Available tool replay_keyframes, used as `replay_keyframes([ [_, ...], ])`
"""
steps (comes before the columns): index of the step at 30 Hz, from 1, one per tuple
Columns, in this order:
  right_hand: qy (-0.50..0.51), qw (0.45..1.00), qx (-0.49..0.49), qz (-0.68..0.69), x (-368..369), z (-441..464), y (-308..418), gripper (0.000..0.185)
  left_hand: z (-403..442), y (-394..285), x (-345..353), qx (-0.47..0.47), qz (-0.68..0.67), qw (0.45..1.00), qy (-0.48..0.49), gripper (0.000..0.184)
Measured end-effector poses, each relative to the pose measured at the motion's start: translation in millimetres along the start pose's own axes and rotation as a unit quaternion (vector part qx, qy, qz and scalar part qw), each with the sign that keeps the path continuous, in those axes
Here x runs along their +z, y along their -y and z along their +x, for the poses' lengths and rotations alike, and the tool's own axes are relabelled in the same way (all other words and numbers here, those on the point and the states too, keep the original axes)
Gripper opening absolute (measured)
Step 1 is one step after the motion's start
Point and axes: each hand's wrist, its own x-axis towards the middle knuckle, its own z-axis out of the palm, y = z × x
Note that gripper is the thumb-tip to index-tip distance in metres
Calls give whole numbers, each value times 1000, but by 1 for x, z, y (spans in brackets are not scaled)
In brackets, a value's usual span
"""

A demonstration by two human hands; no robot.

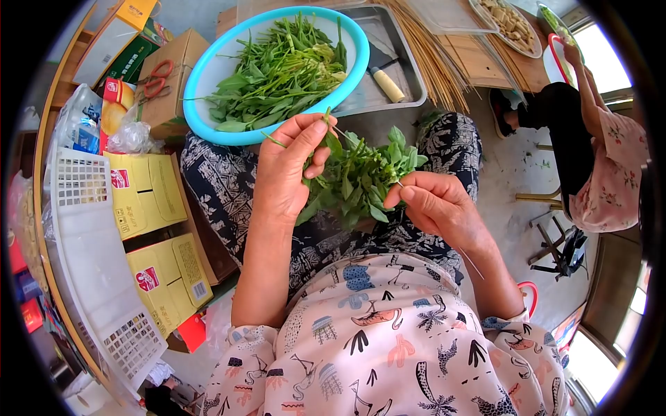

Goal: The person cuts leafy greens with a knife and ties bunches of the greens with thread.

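My left hand (295, 156) is closed in a pinch on a green stem (327, 116), held up near the thin tip of a skewer. My right hand (433, 206) pinches that skewer (472, 263), whose bare end sticks out past my wrist. A bunch of leafy greens (361, 173) is threaded along it between both hands, over my lap; the leaves hide most of its middle. Just beyond stands a blue-rimmed basin (193, 87) heaped with more loose greens (277, 76).
A metal tray (416, 76) with a light-handled knife (387, 84) lies behind the basin. Bundled skewers (423, 48) rest on the table. Red scissors (158, 80) sit on a cardboard box at left, near yellow boxes (149, 194). Another person (603, 166) works at right.
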Motion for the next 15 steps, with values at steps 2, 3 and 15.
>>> replay_keyframes([
  [2,0,1000,1,2,0,0,0,27,0,0,0,0,-6,1000,-3,18],
  [3,1,1000,1,2,0,0,0,27,0,0,0,0,-6,1000,-3,18],
  [15,-1,1000,-6,-4,-2,1,-3,27,2,0,-2,-3,-17,1000,4,18],
])
